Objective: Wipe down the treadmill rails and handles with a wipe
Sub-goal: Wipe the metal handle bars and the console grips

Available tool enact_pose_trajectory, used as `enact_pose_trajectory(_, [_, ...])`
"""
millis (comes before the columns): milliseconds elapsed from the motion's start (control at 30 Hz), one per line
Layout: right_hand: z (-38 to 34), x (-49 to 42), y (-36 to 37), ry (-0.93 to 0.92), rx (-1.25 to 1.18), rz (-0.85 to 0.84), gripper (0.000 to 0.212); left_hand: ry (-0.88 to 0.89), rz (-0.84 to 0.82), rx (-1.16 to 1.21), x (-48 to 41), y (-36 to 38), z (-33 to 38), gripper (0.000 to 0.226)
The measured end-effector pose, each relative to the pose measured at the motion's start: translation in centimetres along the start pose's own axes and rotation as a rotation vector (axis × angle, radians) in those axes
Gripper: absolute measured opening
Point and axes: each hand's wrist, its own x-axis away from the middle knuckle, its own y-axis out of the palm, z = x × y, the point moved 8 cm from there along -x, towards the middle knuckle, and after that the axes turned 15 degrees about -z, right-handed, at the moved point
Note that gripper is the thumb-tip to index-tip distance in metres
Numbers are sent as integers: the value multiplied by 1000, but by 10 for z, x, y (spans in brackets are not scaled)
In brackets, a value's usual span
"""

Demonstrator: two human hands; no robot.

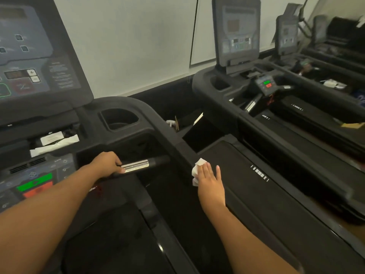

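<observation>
I stand on a black treadmill. My left hand [107, 164] grips the front handle [142, 165], a black bar with a shiny metal sleeve, at its left end. My right hand [210, 177] lies flat, fingers stretched out, pressing a crumpled white wipe [197, 170] against the black right side rail [177, 141]. The wipe shows only at the hand's left edge and is otherwise hidden under the palm. The rail runs from the console corner down toward me.
The console [39, 56] with its buttons rises at the left. Under it lies a tray holding white packets [55, 141], beside a cup holder [120, 119]. A second treadmill [256, 91] stands close on the right, with more machines beyond it.
</observation>
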Motion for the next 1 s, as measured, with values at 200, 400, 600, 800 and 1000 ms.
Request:
enact_pose_trajectory(200, [10,14,11,17,15,-5,71,-8,2,5,6,2,3,32])
enact_pose_trajectory(400, [-22,-12,-1,-47,-10,28,69,6,65,80,18,9,3,28])
enact_pose_trajectory(600, [-95,-57,-19,-322,66,63,70,1,120,137,17,15,0,35])
enact_pose_trajectory(800, [-155,-96,-9,-457,266,-69,66,-21,133,109,8,17,-6,33])
enact_pose_trajectory(1000, [-141,-125,-11,-522,413,-173,72,-22,127,122,7,16,-8,32])
